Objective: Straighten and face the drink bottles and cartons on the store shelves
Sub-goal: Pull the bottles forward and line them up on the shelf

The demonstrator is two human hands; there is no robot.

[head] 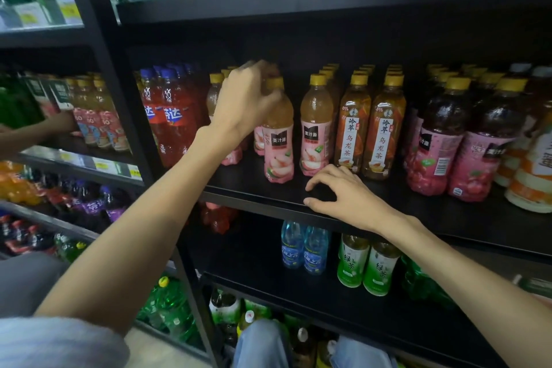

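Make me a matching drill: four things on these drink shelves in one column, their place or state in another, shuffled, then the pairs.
Things
1. Left hand
2. Right hand
3. Amber oolong tea bottles with yellow caps
4. Green-labelled green tea bottles

Places or states
A. Stand on the shelf below the hands
B. Rests on the black shelf edge, holding nothing
C. Grips the top of a pink-labelled peach juice bottle
D. Stand right of the peach juice bottles

Pairs: 1-C, 2-B, 3-D, 4-A

"乌龙茶" on amber tea bottle (353,128)
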